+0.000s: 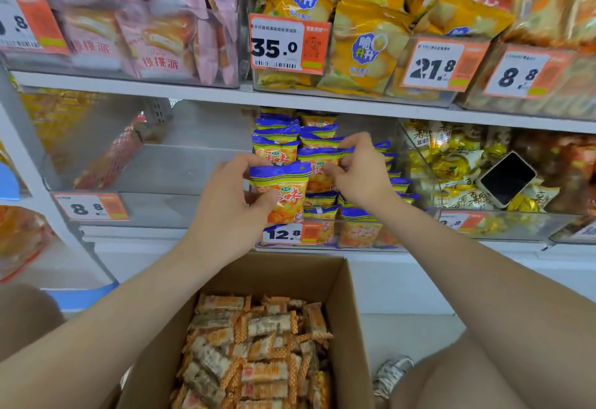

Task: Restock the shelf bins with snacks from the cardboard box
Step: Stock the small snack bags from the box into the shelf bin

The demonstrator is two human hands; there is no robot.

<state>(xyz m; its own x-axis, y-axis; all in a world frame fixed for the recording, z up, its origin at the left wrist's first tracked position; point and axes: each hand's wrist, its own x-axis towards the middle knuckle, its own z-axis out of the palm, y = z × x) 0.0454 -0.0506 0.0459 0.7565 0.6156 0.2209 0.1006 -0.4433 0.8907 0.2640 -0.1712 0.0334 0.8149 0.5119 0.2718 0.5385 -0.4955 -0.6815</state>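
Head view: A person crouched at a shop shelf works in the middle bin [361, 242], the one behind the 12.8 price tag [282, 233]. The left hand [225, 202] grips a blue-and-yellow front packet [280, 192], thumb across its face. The right hand [358, 173] pinches the top edge of a second packet [319, 163] just behind it. Rows of the same packets stand upright from the bin's front wall to its back.

The cardboard box [338, 279] sits open on the floor right below the shelf's front edge, between the person's knees. It is heaped with orange-and-brown wrapped bars [258, 350]. By the look of it, the middle bin is nearly full, while the box's own stock has hardly been drawn on. The left bin [161, 208], tagged 8.8 [87, 207], appears to hold little, so most of the restocking seems to lie ahead.

Room is tight above: the upper shelf board [193, 92] hangs close over the rearmost packets, leaving the front edge as the easy way in. A phone [508, 179] lies on the packs in the right-hand bin, near its left wall.
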